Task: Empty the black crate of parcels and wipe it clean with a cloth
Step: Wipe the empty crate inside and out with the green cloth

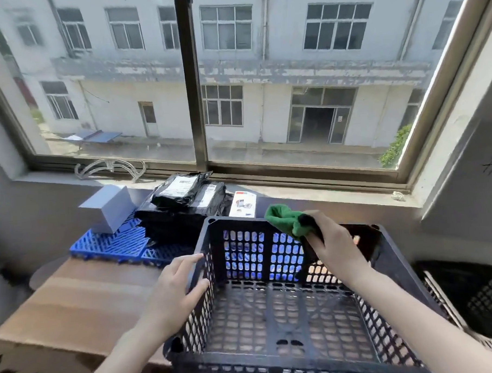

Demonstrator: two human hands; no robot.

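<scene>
Head view: black crate (pixel 235 222) sits at the counter's (pixel 88 292) near right edge, emptied, its slatted floor bare. Black parcels (pixel 183 206) are stacked at the far edge on a blue grid mat (pixel 109 246), probably to keep them out of the way. Left hand (pixel 178 288) lies against the crate's left wall, fingers nearly straight, likely bracing it. Right hand (pixel 335 247) has its fingers curled tight around a bunched green cloth (pixel 283 218) at the far wall's rim. Judged: wiping stage, interior floor yet to do.
</scene>
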